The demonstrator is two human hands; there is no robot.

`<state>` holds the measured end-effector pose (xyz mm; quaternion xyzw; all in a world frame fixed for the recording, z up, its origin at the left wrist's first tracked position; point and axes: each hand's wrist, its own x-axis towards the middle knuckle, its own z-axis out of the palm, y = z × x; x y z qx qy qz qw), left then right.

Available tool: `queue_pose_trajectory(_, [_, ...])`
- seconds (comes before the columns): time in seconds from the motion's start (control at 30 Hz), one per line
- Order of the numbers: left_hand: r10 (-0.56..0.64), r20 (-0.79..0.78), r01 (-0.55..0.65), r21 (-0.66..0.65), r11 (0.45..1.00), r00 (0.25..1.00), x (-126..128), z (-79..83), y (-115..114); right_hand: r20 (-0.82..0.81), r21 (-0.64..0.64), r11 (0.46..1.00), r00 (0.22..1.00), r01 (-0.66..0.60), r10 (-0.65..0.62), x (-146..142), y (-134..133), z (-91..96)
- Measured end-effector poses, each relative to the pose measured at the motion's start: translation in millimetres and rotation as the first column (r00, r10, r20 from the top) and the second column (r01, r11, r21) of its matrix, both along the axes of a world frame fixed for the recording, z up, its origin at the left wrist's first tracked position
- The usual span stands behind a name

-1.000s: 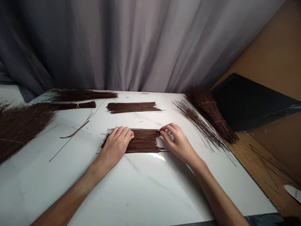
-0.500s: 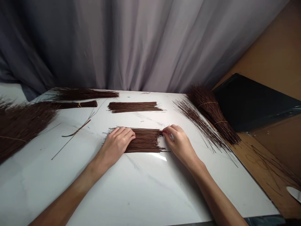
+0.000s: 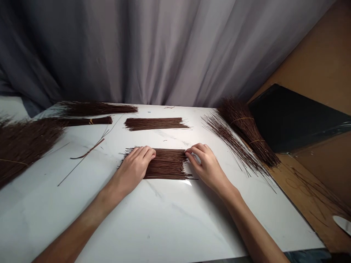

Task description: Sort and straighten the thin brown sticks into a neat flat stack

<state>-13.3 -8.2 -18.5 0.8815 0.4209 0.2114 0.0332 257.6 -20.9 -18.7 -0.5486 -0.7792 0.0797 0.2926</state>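
Observation:
A flat layer of thin dark brown sticks (image 3: pixel 167 163) lies on the white marble table (image 3: pixel 170 223), running left to right. My left hand (image 3: pixel 135 168) rests palm down on its left half, fingers together and stretched flat. My right hand (image 3: pixel 204 165) is at the layer's right end, its curled fingertips against the stick ends. A second, smaller layer of the same sticks (image 3: pixel 155 124) lies further back.
Tied bundles of brown sticks lie at the right (image 3: pixel 248 133), with loose sticks (image 3: pixel 231 144) fanned beside them. More bundles sit at the far left (image 3: pixel 90 109) and left edge (image 3: pixel 22 146). A dark panel (image 3: pixel 290 120) leans at right. A grey curtain (image 3: pixel 153 51) hangs behind.
My right hand's fingertips pinched in at the stick ends, then came back a little left against them. My left hand stays on the layer.

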Motion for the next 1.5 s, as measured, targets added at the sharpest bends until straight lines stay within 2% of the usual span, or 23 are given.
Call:
queue_pose_trajectory(0.1, [0.010,0.123,0.007,-0.139,0.990,0.992,-1,5.8,-1,-0.036,0.018,1.000,0.999,0.012,-0.011,-1,-1,1.6])
queue_pose_trajectory(0.2, [0.090,0.252,-0.019,-0.272,0.962,0.963,-1,12.6,-3,-0.103,0.019,0.998,0.993,0.055,-0.053,0,0,2.7])
queue_pose_trajectory(0.3, [0.152,0.259,-0.073,-0.292,0.954,0.954,-1,17.5,-5,-0.129,-0.004,0.996,0.988,0.086,-0.085,2,12,3.4])
queue_pose_trajectory(0.43, [0.098,0.157,-0.062,-0.219,0.974,0.983,0,20.8,-6,-0.039,-0.036,0.999,0.999,0.010,-0.011,1,56,1.6])
queue_pose_trajectory(0.53, [0.040,0.128,-0.019,-0.163,0.986,0.991,0,21.0,-7,-0.107,-0.145,0.989,0.994,-0.018,0.002,-2,104,-2.2])
queue_pose_trajectory(0.63, [0.050,0.126,-0.032,-0.138,0.990,0.991,-1,19.2,-5,-0.146,-0.195,0.981,0.989,-0.021,-0.008,-4,146,-5.5])
queue_pose_trajectory(0.77, [0.043,0.110,-0.032,-0.101,0.994,0.993,-3,15.2,-3,-0.233,-0.314,0.943,0.972,-0.109,0.035,-4,175,-7.7])
queue_pose_trajectory(0.97, [0.028,0.047,-0.027,-0.031,0.999,0.998,-1,-0.4,-1,-0.274,-0.418,0.882,0.956,-0.221,0.109,-3,179,-8.7])
queue_pose_trajectory(1.1, [0.033,-0.036,-0.031,0.040,0.999,0.999,1,-13.5,0,-0.263,-0.421,0.861,0.947,-0.286,0.186,-7,170,-9.6])
queue_pose_trajectory(1.2, [0.036,-0.064,-0.033,0.048,0.998,0.997,2,-16.2,0,-0.237,-0.374,0.876,0.945,-0.304,0.226,-15,166,-12.9])
queue_pose_trajectory(1.37, [0.043,-0.080,-0.041,0.023,0.999,0.996,3,-11.3,1,-0.157,-0.243,0.930,0.957,-0.275,0.242,-24,168,-16.8])
queue_pose_trajectory(1.5, [0.054,-0.068,-0.053,0.005,0.999,0.996,4,-9.3,0,-0.109,-0.201,0.941,0.961,-0.272,0.255,-31,168,-17.0])
